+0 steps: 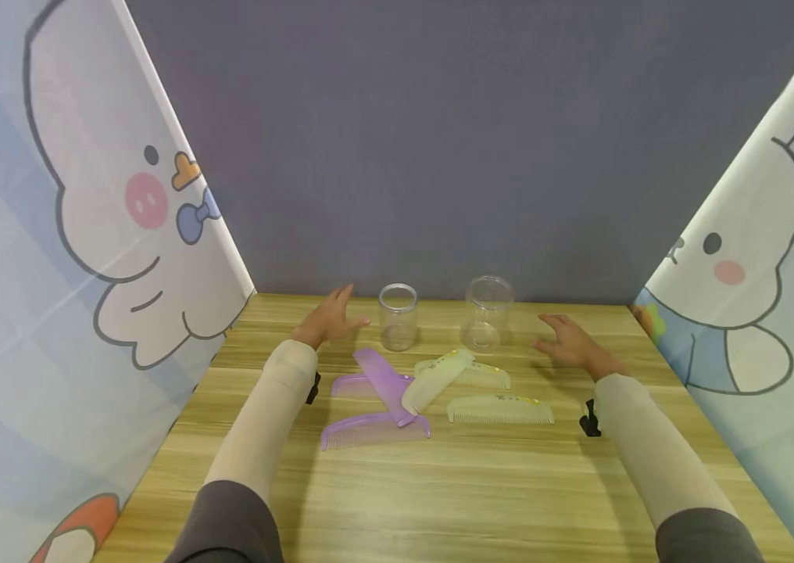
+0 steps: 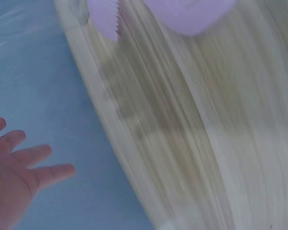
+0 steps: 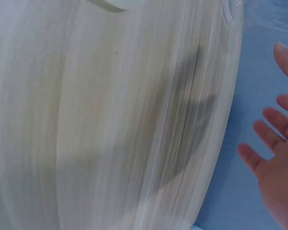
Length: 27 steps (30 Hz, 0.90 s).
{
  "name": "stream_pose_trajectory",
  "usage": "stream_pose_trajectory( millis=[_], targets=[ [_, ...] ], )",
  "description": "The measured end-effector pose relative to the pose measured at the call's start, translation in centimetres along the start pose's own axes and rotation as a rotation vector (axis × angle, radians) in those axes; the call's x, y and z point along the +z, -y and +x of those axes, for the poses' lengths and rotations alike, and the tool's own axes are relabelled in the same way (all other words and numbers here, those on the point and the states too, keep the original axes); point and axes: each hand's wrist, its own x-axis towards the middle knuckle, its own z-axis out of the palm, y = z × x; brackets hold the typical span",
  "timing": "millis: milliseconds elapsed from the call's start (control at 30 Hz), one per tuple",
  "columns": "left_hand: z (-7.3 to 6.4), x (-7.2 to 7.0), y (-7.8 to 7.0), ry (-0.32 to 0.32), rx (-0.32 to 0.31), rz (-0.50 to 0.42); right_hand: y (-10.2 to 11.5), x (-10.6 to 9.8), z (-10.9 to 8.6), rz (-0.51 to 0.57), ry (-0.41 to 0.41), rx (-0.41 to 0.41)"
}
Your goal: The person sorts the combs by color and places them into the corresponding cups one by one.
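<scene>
My left hand (image 1: 330, 319) is held beside a narrow clear jar (image 1: 398, 322), fingers spread and nothing in its grasp. In the left wrist view the same hand (image 2: 19, 177) shows its fingers apart. On the other side, my right hand (image 1: 569, 344) is stretched out to the right of a wider clear jar (image 1: 489, 313), also holding nothing. Several purple combs lie overlapped at the left, among them a slanted one (image 1: 384, 383) and a front one (image 1: 376, 432). To their right are pale green combs, two crossed (image 1: 435, 381) and one apart (image 1: 500, 409).
The wooden table (image 1: 495, 500) ends at a dark grey panel (image 1: 404, 156) at the back. Cartoon-printed curtains hang at the left (image 1: 179, 289) and right (image 1: 749, 234). A black wrist fitting (image 1: 590, 420) sits on the right sleeve.
</scene>
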Motion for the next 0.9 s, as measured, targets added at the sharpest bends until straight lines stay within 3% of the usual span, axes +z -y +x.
stream_pose_trajectory(
  millis=[167,467,667,900],
  targets=[
    [0.4,0.5,-0.4,-0.064,0.027,-0.104,0.7,0.7,0.4,0.081,-0.005,-0.051],
    [0.9,2.1,-1.5,-0.097,0.028,-0.246,2.6,3.6,1.3,0.145,0.121,-0.164],
    [1.4,3.1,-2.1,-0.114,0.011,-0.374,4.6,4.8,1.9,0.130,0.111,-0.229],
    [1.7,3.6,-3.0,-0.129,0.002,-0.406,7.2,5.8,2.6,0.067,0.091,-0.364]
  ],
)
